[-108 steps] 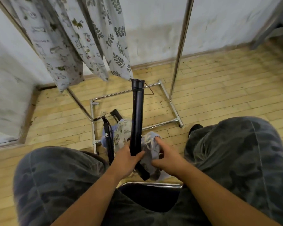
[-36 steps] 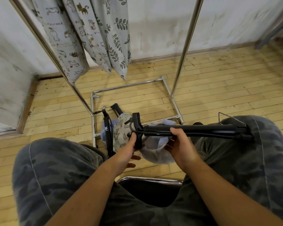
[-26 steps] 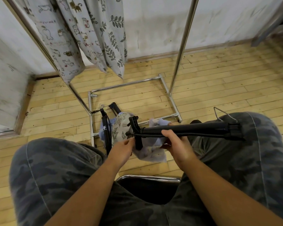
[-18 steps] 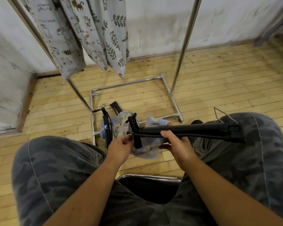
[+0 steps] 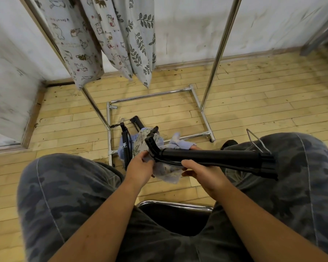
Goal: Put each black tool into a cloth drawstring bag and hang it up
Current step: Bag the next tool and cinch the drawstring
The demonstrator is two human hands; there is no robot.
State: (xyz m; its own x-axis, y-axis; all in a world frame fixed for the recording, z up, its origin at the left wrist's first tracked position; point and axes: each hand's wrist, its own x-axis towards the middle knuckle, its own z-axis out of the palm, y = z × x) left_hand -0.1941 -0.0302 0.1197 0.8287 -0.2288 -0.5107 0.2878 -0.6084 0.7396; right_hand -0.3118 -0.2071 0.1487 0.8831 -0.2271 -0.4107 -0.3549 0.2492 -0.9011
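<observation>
**Bag mouth meets forked tool head**

The left hand (image 5: pixel 140 168) pinches the pale blue bag (image 5: pixel 168 172) at the forked end of the black tool (image 5: pixel 216 157). The right hand (image 5: pixel 204 173) curls under its shaft, level across the right knee (image 5: pixel 301 167). That fork could snag the bunched cloth and jam entry. Black tools: three, counting two floor tools (image 5: pixel 126 146). Hung bags (image 5: pixel 133 44): three, I think

Wooden floor (image 5: pixel 254 103), rack base (image 5: pixel 151 95), black tools (image 5: pixel 125 146), cloth bags (image 5: pixel 139 145)
</observation>
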